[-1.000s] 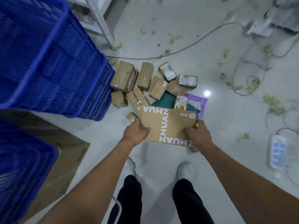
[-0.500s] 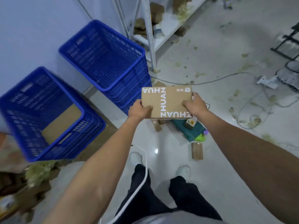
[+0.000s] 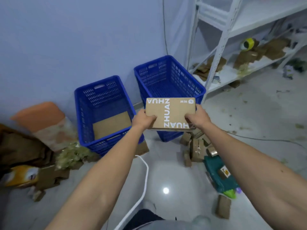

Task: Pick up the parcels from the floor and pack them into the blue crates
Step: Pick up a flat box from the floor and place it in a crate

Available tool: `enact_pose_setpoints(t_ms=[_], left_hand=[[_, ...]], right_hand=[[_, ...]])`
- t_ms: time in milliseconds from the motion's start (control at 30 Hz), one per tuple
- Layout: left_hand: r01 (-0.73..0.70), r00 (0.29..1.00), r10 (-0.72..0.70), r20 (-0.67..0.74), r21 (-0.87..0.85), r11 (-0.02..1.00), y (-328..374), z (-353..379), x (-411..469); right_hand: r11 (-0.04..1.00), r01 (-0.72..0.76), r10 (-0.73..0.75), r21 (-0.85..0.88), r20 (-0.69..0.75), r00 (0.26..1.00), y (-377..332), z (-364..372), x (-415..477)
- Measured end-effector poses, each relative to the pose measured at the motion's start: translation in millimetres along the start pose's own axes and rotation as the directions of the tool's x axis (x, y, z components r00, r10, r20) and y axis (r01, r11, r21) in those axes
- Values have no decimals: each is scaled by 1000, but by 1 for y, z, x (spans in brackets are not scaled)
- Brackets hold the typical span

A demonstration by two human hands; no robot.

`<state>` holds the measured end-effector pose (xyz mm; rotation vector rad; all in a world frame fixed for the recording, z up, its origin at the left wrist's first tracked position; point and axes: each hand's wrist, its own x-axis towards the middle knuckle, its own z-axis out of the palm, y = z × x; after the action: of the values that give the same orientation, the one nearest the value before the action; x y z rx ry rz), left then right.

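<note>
A flat brown cardboard parcel (image 3: 171, 112) with white lettering is held up in front of me, over the near rim of the right blue crate (image 3: 196, 87). My left hand (image 3: 143, 119) grips its left edge and my right hand (image 3: 196, 117) grips its right edge. The left blue crate (image 3: 79, 113) holds one flat brown parcel (image 3: 111, 127) on its bottom. The right crate's visible inside holds nothing. More small brown parcels (image 3: 196, 147) and a teal bag (image 3: 219, 175) lie on the floor below my right arm.
A white metal shelf (image 3: 221, 52) with cardboard scraps and a tape roll stands at the right. An orange-lidded bin (image 3: 41, 117) and crumpled cardboard (image 3: 21, 151) fill the left. A white cable (image 3: 141, 193) crosses the floor by my legs. A wall stands behind the crates.
I have stood up from the pile with the parcel in both hands and turned toward the crates. The parcel now hangs over the right crate's near rim.
</note>
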<state>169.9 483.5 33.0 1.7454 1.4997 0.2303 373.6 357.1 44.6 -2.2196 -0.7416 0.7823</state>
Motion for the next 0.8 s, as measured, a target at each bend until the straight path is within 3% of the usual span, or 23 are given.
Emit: enact_pose_setpoints(t_ms=[367, 800], left_hand=[[72, 979, -81, -185, -55, 996, -89, -137, 35], [260, 926, -305, -224, -208, 943, -119, -167, 133]], right_hand=[[966, 166, -150, -197, 94, 984, -130, 134, 24], [915, 297, -200, -274, 334, 921, -198, 218, 137]])
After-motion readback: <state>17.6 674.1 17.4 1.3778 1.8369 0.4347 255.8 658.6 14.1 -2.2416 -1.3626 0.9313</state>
